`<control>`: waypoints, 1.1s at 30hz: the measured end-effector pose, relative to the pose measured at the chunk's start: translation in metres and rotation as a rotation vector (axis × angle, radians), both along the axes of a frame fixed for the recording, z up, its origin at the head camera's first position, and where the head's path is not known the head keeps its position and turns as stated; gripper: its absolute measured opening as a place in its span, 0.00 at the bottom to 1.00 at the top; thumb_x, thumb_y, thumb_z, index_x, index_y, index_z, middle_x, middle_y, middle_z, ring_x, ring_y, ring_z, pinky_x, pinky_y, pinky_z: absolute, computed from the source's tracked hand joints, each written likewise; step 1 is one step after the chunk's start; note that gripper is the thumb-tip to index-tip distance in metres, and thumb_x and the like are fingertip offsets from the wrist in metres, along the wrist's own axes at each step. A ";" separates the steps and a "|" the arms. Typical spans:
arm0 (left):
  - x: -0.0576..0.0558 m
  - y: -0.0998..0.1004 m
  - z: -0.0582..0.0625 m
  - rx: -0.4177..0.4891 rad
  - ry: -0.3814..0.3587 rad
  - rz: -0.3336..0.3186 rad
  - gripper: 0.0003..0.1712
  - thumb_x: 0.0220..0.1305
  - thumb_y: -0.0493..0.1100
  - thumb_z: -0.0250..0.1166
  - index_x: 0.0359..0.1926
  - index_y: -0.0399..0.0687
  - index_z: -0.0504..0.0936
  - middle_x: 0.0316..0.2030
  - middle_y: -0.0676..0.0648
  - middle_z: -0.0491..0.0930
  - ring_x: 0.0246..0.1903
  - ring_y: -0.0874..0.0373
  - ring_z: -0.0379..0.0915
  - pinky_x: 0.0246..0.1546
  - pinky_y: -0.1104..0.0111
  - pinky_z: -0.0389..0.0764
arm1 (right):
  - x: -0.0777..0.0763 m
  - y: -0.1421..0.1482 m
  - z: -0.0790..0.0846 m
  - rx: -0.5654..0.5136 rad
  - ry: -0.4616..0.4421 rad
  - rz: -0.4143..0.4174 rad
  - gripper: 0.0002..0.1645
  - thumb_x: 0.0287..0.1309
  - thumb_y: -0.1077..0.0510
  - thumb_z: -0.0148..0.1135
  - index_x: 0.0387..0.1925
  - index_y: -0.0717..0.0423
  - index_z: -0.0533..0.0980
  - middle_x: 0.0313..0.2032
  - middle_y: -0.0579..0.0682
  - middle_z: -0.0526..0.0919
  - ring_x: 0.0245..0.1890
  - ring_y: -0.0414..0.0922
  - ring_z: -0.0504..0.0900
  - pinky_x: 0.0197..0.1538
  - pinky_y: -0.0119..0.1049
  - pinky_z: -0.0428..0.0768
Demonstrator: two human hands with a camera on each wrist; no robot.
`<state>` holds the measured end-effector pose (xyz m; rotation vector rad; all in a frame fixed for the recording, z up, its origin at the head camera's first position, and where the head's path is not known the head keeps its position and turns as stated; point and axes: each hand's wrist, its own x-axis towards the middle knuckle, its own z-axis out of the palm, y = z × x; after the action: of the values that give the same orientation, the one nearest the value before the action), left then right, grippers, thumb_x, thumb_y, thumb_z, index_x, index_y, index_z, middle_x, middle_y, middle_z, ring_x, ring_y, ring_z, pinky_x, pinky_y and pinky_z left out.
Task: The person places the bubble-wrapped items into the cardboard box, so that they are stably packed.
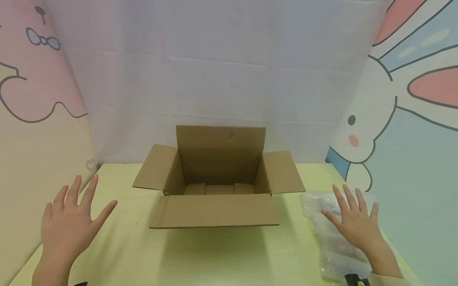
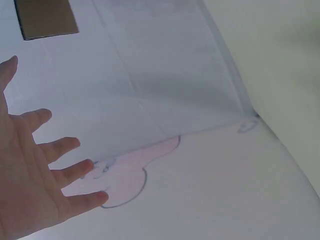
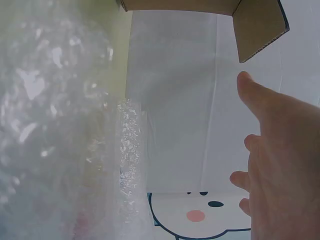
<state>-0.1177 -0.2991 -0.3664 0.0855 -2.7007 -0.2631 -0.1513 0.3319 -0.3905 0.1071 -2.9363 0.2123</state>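
Observation:
An open cardboard box stands mid-table, its four flaps folded outward and its inside bare down to the bottom flaps. To its left, my left hand is held up with fingers spread, holding nothing. My right hand is likewise spread, over the bubble wrap at the right of the table. Inside the wrap lie items too blurred to make out. In the right wrist view the bubble wrap fills the left side, and the fingers of my right hand hold nothing.
A pale yellow-green table bears the box and the wrap. Behind it hangs a white cloth. Cartoon-printed panels close off the left side and the right side. A small dark object sits by the right sleeve.

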 end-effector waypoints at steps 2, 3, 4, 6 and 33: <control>-0.001 0.007 0.008 0.027 0.052 -0.051 0.46 0.67 0.64 0.54 0.77 0.60 0.43 0.75 0.36 0.45 0.70 0.30 0.43 0.64 0.36 0.49 | 0.000 0.001 0.001 -0.003 -0.010 0.006 0.51 0.65 0.30 0.46 0.77 0.44 0.36 0.76 0.64 0.41 0.74 0.68 0.34 0.59 0.82 0.35; -0.002 0.011 0.012 0.040 0.075 -0.079 0.45 0.67 0.63 0.54 0.77 0.59 0.44 0.75 0.35 0.46 0.69 0.30 0.45 0.65 0.37 0.50 | 0.000 0.001 0.002 -0.008 -0.020 0.012 0.51 0.65 0.30 0.46 0.77 0.45 0.37 0.75 0.64 0.42 0.74 0.68 0.36 0.59 0.82 0.36; -0.003 0.015 0.016 0.056 0.095 -0.109 0.45 0.68 0.62 0.55 0.77 0.58 0.45 0.74 0.35 0.48 0.69 0.30 0.46 0.66 0.38 0.50 | 0.001 0.002 0.002 -0.011 -0.033 0.021 0.51 0.65 0.31 0.47 0.77 0.46 0.37 0.75 0.65 0.44 0.73 0.69 0.38 0.59 0.82 0.38; -0.005 0.024 0.022 0.081 0.121 -0.164 0.43 0.68 0.60 0.56 0.77 0.57 0.47 0.74 0.35 0.50 0.68 0.30 0.48 0.66 0.38 0.51 | 0.001 0.002 0.003 -0.025 -0.067 0.044 0.51 0.66 0.33 0.49 0.77 0.47 0.38 0.73 0.68 0.47 0.72 0.71 0.43 0.58 0.82 0.41; -0.051 0.088 0.041 0.056 -0.165 -0.403 0.58 0.56 0.72 0.62 0.76 0.46 0.50 0.73 0.39 0.54 0.70 0.36 0.50 0.52 0.38 0.73 | -0.025 0.042 0.018 0.087 -0.122 0.168 0.43 0.60 0.46 0.63 0.66 0.70 0.61 0.62 0.78 0.62 0.60 0.75 0.63 0.52 0.74 0.66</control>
<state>-0.1682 -0.2114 -0.3249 -0.4434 -2.8540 -0.4692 -0.1766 0.3737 -0.3720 0.3665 -3.0589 0.1187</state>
